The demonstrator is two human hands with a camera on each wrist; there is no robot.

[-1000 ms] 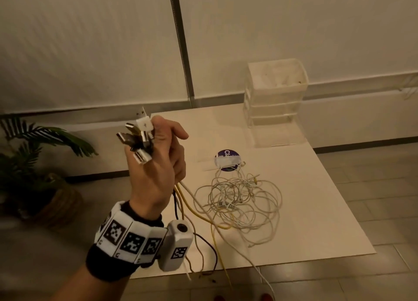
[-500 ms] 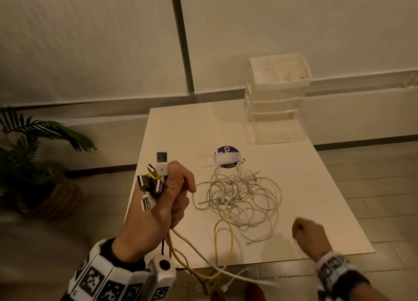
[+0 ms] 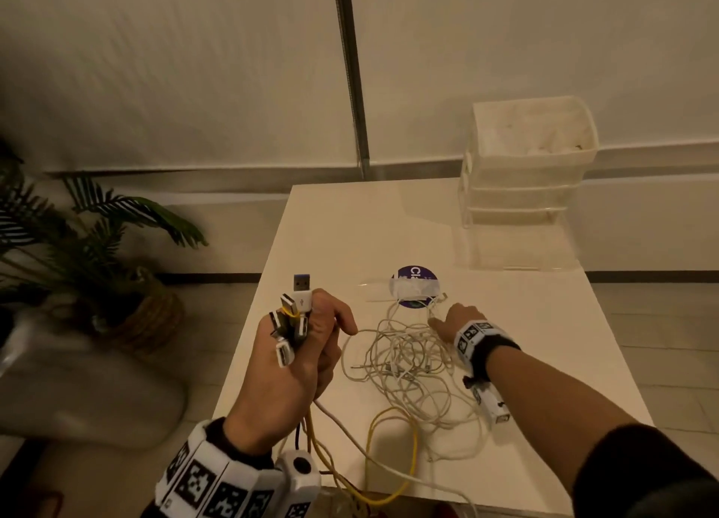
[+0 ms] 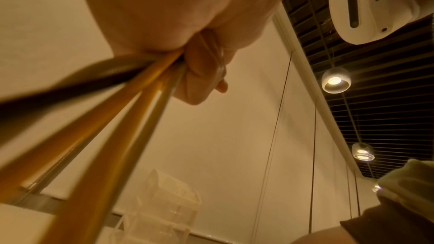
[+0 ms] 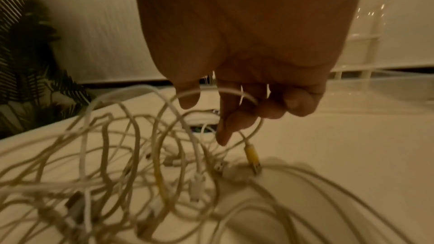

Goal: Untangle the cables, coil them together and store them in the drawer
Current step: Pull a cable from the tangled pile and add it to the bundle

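My left hand [image 3: 311, 350] is held up over the table's left edge, gripping a bundle of USB plugs [image 3: 293, 315] that stick out above the fist. Yellow, dark and white cables [image 4: 112, 121] run down out of its palm [image 4: 187, 16] and hang over the front edge. A tangle of white cables [image 3: 408, 358] lies in the middle of the table. My right hand [image 3: 451, 319] is at the tangle's far side; its curled fingers [image 5: 270, 107] hold a white cable ending in a yellow plug [image 5: 252, 157], index finger pointing down. The translucent drawer unit [image 3: 525, 175] stands at the far right.
The white table [image 3: 544, 342] carries a purple round sticker [image 3: 414, 274] with white tape just beyond the tangle. A potted palm in a woven basket [image 3: 97, 245] stands on the floor to the left. A wall with a dark vertical strip is behind the table.
My left hand has come down from chest height to just above the table's left side. My right hand came into view and reached forward into the far side of the tangle.
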